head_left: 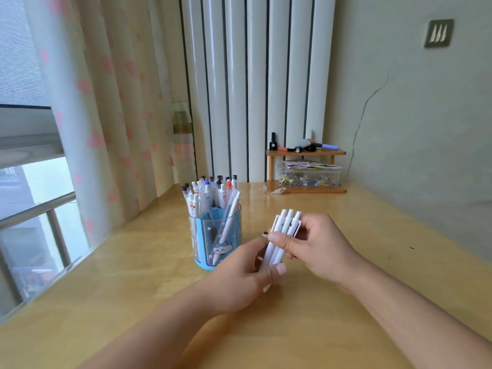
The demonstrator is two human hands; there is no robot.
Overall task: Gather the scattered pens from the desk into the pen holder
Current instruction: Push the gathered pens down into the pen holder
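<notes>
We see white pens and a blue transparent pen holder with a small cat drawing. The desk is light yellow wood. The curtain is cream with pink hearts, and the radiator is white with dark gaps.

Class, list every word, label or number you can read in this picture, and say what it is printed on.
No readable text.
Pen holder: a cartoon cat only, no words.
Pens in the holder: small labels, too blurred.
Wall plaque: raised marks, unreadable.
Papers in the clear box: too small.
</notes>
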